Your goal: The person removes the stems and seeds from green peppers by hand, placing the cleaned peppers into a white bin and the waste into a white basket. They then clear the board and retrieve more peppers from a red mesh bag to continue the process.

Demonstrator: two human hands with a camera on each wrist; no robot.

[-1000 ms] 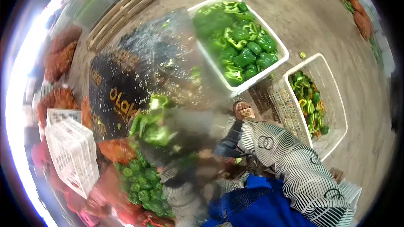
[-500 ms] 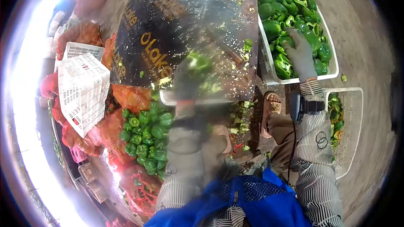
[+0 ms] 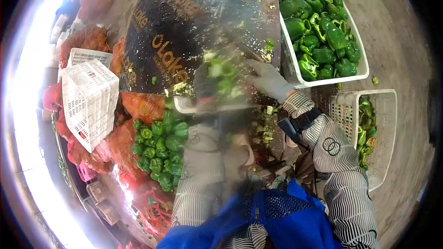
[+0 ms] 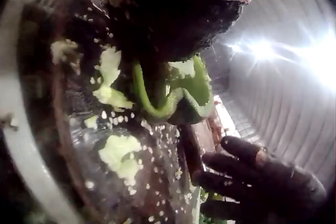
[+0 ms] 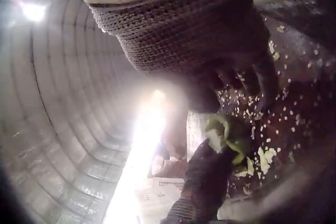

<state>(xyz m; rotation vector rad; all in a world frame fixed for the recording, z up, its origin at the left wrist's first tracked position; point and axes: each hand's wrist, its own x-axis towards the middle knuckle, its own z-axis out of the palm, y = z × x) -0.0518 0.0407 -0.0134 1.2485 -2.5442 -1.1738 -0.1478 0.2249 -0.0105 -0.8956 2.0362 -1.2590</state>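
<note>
My left hand (image 3: 203,85), in a dark glove, grips a cut green bell pepper (image 3: 225,70) over the black printed board (image 3: 152,23). Seen from the left wrist, the pepper (image 4: 205,98) shows its hollow, wavy cut edge. My right hand (image 3: 268,82), in a grey glove, reaches in from the right over the board's near edge with its fingers extended and holding nothing. The left wrist view shows those fingers (image 4: 236,153) spread, apart from the pepper. Pale seeds and pepper scraps (image 4: 122,155) lie on the board, and a brown stick-like piece (image 3: 251,51) lies near its right side.
A white crate of cut green peppers (image 3: 367,67) stands right of the board, with another crate (image 3: 385,157) holding scraps nearer me. Whole peppers (image 3: 161,152) are heaped at the left among orange net sacks (image 3: 143,106). White perforated crates (image 3: 90,101) stand farther left.
My right hand was among the peppers in the white crate half a second ago and has moved left over the board. My left hand still holds the cut bell pepper.
</note>
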